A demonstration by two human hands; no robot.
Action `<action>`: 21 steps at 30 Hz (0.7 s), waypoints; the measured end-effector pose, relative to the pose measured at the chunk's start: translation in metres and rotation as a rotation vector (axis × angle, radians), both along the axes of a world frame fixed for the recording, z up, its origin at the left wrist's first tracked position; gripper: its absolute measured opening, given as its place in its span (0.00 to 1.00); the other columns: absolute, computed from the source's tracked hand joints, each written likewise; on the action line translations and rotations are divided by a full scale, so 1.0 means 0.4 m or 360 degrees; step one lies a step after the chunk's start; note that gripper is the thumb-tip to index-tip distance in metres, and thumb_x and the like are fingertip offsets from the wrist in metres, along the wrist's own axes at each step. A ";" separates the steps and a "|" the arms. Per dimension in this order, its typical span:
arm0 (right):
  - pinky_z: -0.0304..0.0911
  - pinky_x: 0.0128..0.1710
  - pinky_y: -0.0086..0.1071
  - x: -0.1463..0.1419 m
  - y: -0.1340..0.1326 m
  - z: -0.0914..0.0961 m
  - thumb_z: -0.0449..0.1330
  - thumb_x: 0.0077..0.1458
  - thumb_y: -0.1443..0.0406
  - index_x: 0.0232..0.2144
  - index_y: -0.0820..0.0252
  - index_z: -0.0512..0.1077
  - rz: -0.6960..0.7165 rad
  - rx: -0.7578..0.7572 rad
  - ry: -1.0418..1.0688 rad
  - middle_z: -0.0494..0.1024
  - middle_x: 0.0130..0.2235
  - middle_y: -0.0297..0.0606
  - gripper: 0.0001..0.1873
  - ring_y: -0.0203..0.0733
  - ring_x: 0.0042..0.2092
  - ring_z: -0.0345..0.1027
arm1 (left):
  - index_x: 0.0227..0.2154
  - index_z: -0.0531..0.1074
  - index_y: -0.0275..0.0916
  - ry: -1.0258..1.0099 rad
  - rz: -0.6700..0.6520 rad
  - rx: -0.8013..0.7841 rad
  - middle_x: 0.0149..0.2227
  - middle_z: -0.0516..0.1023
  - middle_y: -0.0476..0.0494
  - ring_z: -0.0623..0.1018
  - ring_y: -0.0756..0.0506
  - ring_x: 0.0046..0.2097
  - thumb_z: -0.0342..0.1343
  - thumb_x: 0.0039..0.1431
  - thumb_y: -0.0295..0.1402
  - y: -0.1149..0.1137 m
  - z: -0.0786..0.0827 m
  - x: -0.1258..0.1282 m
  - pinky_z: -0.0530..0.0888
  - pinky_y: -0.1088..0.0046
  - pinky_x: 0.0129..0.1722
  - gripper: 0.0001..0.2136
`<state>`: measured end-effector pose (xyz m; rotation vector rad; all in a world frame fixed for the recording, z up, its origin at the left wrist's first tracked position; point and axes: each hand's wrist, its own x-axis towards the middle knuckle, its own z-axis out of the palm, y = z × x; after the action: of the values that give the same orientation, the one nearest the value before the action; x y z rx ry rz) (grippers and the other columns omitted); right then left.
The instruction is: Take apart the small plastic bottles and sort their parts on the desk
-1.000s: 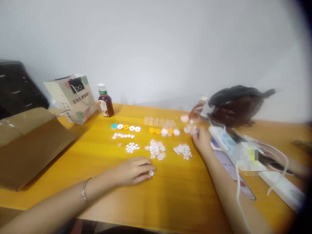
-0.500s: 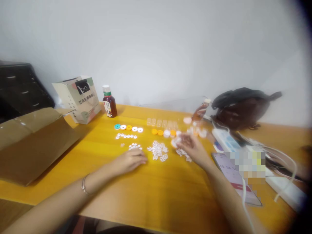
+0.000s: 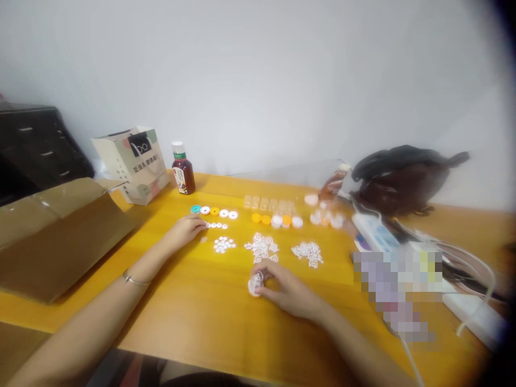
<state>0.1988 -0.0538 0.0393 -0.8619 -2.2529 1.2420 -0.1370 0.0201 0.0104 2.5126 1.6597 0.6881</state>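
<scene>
My right hand [image 3: 284, 287] is closed around the side of a small clear round container [image 3: 256, 280], which has white inside it and an orange rim underneath. It is close to the tabletop. My left hand [image 3: 186, 230] reaches to the left end of a row of small white pieces [image 3: 219, 226], fingertips pressed together; what they pinch is hidden. Just behind that hand lies a row of ring-shaped caps [image 3: 215, 212], teal, white and orange. Before me are a cluster of white discs [image 3: 224, 244] and two piles of white openwork pieces [image 3: 262, 246], [image 3: 308, 252].
Clear cylinders [image 3: 264, 203] and orange and white caps [image 3: 277, 221] line the back. A dark red bottle [image 3: 183, 171], paper bag [image 3: 141, 164] and cardboard box [image 3: 68, 236] stand left. A power strip [image 3: 374, 231], cables and a dark bag [image 3: 403, 177] crowd the right.
My right hand has come left and nearer to me with the container, away from the right pile. My left hand has moved left and farther out, from beside the discs to the small white pieces.
</scene>
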 end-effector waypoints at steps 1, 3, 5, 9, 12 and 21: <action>0.63 0.43 0.35 0.000 -0.001 0.000 0.56 0.53 0.66 0.40 0.56 0.64 0.0007 0.0020 -0.0010 0.70 0.38 0.36 0.10 0.38 0.39 0.65 | 0.33 0.75 0.39 0.0005 -0.0003 -0.0018 0.38 0.75 0.42 0.74 0.44 0.40 0.45 0.59 0.38 -0.001 -0.001 0.001 0.69 0.70 0.42 0.14; 0.62 0.43 0.35 0.002 -0.002 0.001 0.55 0.53 0.66 0.40 0.56 0.64 0.0012 0.0058 -0.0034 0.69 0.38 0.36 0.10 0.38 0.39 0.64 | 0.33 0.75 0.39 -0.0002 0.0007 -0.0042 0.38 0.75 0.42 0.74 0.45 0.38 0.45 0.59 0.38 -0.002 -0.001 0.002 0.69 0.72 0.40 0.14; 0.62 0.43 0.34 0.003 -0.003 0.002 0.55 0.53 0.66 0.41 0.56 0.63 0.0010 0.0084 -0.0063 0.69 0.39 0.36 0.11 0.38 0.40 0.64 | 0.34 0.74 0.40 -0.0027 0.0035 -0.0051 0.37 0.75 0.42 0.74 0.46 0.36 0.46 0.58 0.38 -0.003 -0.002 0.001 0.69 0.73 0.37 0.13; 0.62 0.44 0.33 0.003 -0.003 0.002 0.55 0.53 0.65 0.42 0.56 0.63 -0.0014 0.0138 -0.0111 0.69 0.40 0.36 0.12 0.37 0.40 0.64 | 0.36 0.73 0.40 -0.0064 0.0054 -0.0031 0.36 0.74 0.43 0.73 0.47 0.34 0.46 0.58 0.38 -0.002 -0.003 -0.003 0.69 0.74 0.35 0.12; 0.62 0.44 0.33 0.001 -0.003 -0.002 0.55 0.53 0.65 0.43 0.56 0.62 -0.0018 0.0159 -0.0122 0.69 0.40 0.37 0.13 0.37 0.40 0.64 | 0.37 0.72 0.39 -0.0055 0.0053 0.0070 0.36 0.74 0.43 0.73 0.47 0.35 0.46 0.58 0.38 -0.003 0.004 -0.004 0.69 0.74 0.36 0.12; 0.60 0.37 0.32 -0.012 0.000 -0.006 0.58 0.48 0.67 0.34 0.57 0.65 -0.0081 0.0299 -0.0136 0.68 0.34 0.35 0.08 0.38 0.36 0.61 | 0.33 0.71 0.39 0.0332 -0.0727 0.0475 0.29 0.72 0.43 0.70 0.46 0.33 0.49 0.56 0.45 -0.136 0.041 0.176 0.65 0.69 0.34 0.14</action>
<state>0.1940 -0.0537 0.0371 -0.9094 -2.3539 0.9701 -0.0666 -0.0344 0.0267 3.1108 1.0116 0.6806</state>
